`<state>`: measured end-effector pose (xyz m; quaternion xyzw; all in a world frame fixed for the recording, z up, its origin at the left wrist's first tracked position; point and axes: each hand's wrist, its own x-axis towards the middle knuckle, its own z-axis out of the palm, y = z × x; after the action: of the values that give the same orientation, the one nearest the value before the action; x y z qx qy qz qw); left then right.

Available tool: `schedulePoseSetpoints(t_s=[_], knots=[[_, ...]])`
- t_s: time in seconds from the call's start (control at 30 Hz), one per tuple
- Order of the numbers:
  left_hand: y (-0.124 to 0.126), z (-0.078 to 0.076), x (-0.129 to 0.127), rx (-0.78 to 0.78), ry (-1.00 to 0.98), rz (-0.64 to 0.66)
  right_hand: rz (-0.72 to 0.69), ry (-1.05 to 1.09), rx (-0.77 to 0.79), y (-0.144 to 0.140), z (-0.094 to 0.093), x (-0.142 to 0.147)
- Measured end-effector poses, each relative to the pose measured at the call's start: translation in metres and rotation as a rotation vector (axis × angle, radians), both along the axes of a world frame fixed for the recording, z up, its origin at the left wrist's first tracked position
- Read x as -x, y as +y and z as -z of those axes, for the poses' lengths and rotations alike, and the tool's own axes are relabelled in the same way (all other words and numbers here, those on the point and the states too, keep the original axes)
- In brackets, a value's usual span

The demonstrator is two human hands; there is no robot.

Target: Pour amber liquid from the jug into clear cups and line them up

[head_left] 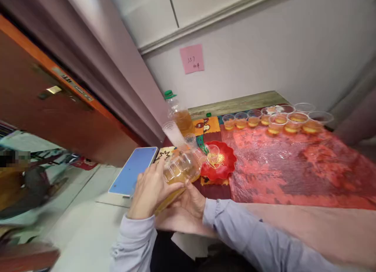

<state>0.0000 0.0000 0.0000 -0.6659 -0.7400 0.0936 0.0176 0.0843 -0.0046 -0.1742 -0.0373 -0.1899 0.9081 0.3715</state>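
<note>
My left hand [148, 187] and my right hand [190, 201] are both wrapped round a large clear plastic bottle [182, 168] of amber liquid. It is tilted, its neck pointing right toward a small clear plastic cup [212, 150] on a scalloped red plate [230, 156]. Whether liquid is flowing I cannot tell. Just behind the bottle a stack of clear cups [173, 134] leans to one side. Farther back stands a second bottle [183, 121] of amber liquid, with a green cap on.
Several clear cups [277, 125] of amber liquid stand at the back right of the table, on a shiny red covering [264, 166]. A loose green cap [208, 115] lies near the wall. A blue board [133, 170] is left of the table. Far left, a person [23, 182] is partly visible.
</note>
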Motion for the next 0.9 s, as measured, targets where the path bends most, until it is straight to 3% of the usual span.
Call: schedulePoseSetpoints(t_s=[0.27,0.9], knots=[[-0.0007,-0.0029,-0.0018,0.006,0.022,0.002,0.05,-0.024,-0.037,0.0017,0.0069,0.0012],[-0.0004,0.0,0.0001,-0.014,0.034,0.007,0.067,-0.015,-0.064,0.0017,0.0043,-0.0014]])
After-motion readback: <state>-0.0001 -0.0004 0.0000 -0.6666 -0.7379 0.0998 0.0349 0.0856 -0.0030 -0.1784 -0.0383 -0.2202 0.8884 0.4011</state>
